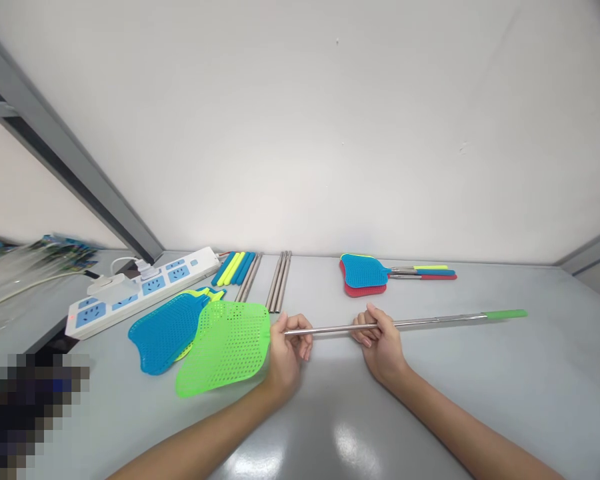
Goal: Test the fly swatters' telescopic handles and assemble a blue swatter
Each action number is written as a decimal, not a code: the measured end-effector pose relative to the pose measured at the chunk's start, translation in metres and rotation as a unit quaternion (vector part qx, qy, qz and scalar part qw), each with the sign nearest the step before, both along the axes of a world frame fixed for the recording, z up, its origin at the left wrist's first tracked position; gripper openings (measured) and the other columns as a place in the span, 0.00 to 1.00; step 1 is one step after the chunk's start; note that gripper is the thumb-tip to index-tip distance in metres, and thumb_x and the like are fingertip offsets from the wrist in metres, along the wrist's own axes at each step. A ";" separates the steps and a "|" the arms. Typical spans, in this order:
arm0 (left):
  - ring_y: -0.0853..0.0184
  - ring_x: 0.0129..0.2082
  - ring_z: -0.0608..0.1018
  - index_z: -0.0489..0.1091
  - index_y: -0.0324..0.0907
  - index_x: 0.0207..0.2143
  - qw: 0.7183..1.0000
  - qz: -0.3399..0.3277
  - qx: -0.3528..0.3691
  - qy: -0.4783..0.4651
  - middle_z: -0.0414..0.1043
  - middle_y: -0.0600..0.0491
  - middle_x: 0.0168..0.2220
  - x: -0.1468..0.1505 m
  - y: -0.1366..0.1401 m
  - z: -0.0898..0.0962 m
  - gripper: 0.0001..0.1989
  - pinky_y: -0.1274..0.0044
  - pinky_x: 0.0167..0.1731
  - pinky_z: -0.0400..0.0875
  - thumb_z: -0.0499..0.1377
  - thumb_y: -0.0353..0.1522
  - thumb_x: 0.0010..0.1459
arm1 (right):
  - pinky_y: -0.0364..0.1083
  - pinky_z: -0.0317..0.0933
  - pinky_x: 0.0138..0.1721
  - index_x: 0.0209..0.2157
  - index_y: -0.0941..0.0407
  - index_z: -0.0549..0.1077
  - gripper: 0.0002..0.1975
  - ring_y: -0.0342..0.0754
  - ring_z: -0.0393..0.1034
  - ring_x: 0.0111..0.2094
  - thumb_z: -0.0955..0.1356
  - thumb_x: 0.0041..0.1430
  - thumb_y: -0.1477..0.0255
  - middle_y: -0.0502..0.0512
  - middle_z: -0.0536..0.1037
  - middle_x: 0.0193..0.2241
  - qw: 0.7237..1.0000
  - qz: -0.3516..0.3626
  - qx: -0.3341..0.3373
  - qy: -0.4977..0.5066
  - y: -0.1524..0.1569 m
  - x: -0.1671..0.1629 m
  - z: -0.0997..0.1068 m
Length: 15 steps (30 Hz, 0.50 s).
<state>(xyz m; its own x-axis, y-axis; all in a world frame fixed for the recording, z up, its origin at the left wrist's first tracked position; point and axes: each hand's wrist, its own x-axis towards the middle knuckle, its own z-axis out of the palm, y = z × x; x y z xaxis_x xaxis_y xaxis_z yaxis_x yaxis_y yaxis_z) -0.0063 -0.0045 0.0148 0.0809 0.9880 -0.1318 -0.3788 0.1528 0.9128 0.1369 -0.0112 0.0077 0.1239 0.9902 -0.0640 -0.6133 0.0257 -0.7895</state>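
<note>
A fly swatter [226, 347] with a light green perforated head, a long extended metal rod and a green grip spans the view from left to right. My left hand [287, 350] is closed around it where the head meets the rod. Further along, my right hand [380, 341] is closed on the middle of the rod. The green grip points to the right, beyond my right hand. Behind the green head lie a blue swatter head [167, 330] and a yellow-green one [185, 352], partly covered.
A white power strip [145, 293] with plugs lies at the left. Blue and yellow grips [234, 269] and several metal rods [280, 283] lie behind my left hand. Stacked swatters [365, 272] lie near the wall, right of centre. Plastic-wrapped items [25, 280] lie at the far left.
</note>
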 end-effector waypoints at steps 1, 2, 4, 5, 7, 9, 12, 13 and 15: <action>0.75 0.10 0.54 0.58 0.40 0.12 1.000 -0.005 0.002 0.006 0.50 0.58 0.08 0.000 0.000 -0.001 0.23 0.81 0.12 0.50 0.40 0.43 0.52 | 0.43 0.40 0.17 0.10 0.56 0.44 0.24 0.38 0.40 0.13 0.60 0.53 0.67 0.43 0.43 0.10 1.000 -0.003 0.001 0.003 0.000 0.000 0.000; 0.75 0.10 0.54 0.58 0.40 0.12 1.000 -0.010 0.005 0.013 0.49 0.58 0.08 0.000 0.000 -0.001 0.22 0.80 0.12 0.50 0.41 0.42 0.52 | 0.43 0.40 0.17 0.10 0.56 0.44 0.24 0.38 0.40 0.13 0.60 0.53 0.66 0.43 0.43 0.10 1.000 -0.006 0.001 0.007 0.001 0.000 0.000; 0.75 0.10 0.55 0.59 0.40 0.12 0.999 -0.023 0.010 0.032 0.50 0.58 0.08 0.001 0.000 -0.003 0.21 0.80 0.13 0.51 0.42 0.40 0.51 | 0.43 0.40 0.16 0.11 0.56 0.44 0.24 0.38 0.40 0.13 0.59 0.54 0.65 0.43 0.43 0.10 1.000 -0.014 -0.001 0.016 0.002 0.001 0.000; 0.75 0.10 0.56 0.60 0.39 0.12 0.998 -0.032 0.014 0.043 0.50 0.58 0.08 0.001 0.000 -0.004 0.21 0.80 0.13 0.51 0.42 0.39 0.52 | 0.43 0.40 0.16 0.11 0.56 0.44 0.24 0.38 0.40 0.12 0.59 0.54 0.64 0.43 0.43 0.10 1.000 -0.016 -0.004 0.021 0.002 0.001 -0.001; 0.74 0.10 0.57 0.61 0.39 0.12 0.996 -0.052 0.021 0.065 0.52 0.57 0.08 0.001 0.000 -0.004 0.21 0.80 0.15 0.53 0.41 0.38 0.52 | 0.43 0.41 0.16 0.11 0.56 0.44 0.23 0.38 0.41 0.12 0.59 0.53 0.64 0.43 0.44 0.10 0.999 -0.013 -0.009 0.032 0.003 0.002 -0.001; 0.73 0.11 0.59 0.61 0.39 0.12 0.994 -0.071 0.028 0.079 0.53 0.56 0.09 0.001 0.000 -0.005 0.22 0.79 0.16 0.54 0.41 0.37 0.52 | 0.43 0.42 0.17 0.11 0.56 0.44 0.23 0.38 0.41 0.12 0.59 0.53 0.65 0.43 0.44 0.10 0.999 -0.008 -0.014 0.046 0.004 0.002 -0.001; 0.73 0.11 0.59 0.60 0.40 0.12 0.992 -0.098 0.032 0.077 0.54 0.56 0.08 0.000 0.000 -0.005 0.22 0.79 0.17 0.55 0.40 0.36 0.52 | 0.43 0.41 0.17 0.11 0.56 0.45 0.23 0.37 0.41 0.12 0.59 0.53 0.66 0.43 0.44 0.10 0.998 -0.005 -0.013 0.063 0.004 0.001 -0.002; 0.73 0.11 0.59 0.60 0.40 0.12 0.991 -0.105 0.031 0.072 0.54 0.56 0.08 -0.001 0.000 -0.006 0.22 0.79 0.17 0.54 0.40 0.36 0.52 | 0.43 0.40 0.17 0.11 0.56 0.45 0.23 0.37 0.40 0.12 0.59 0.53 0.66 0.43 0.44 0.10 0.998 -0.002 -0.011 0.065 0.004 0.001 -0.002; 0.73 0.10 0.59 0.60 0.40 0.12 0.991 -0.113 0.026 0.061 0.53 0.56 0.08 -0.002 -0.001 -0.006 0.22 0.79 0.16 0.54 0.40 0.37 0.53 | 0.43 0.38 0.17 0.11 0.56 0.45 0.23 0.37 0.40 0.12 0.60 0.53 0.67 0.42 0.44 0.10 0.998 0.010 -0.005 0.058 0.004 0.000 -0.001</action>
<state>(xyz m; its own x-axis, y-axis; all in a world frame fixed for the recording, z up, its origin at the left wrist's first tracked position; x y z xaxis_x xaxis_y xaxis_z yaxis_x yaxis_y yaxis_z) -0.0082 -0.0053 0.0087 0.2873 0.9521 -0.1041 -0.2259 0.1730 0.9587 0.1369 -0.0074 0.0066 0.0944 0.9917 -0.0870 -0.7011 0.0042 -0.7130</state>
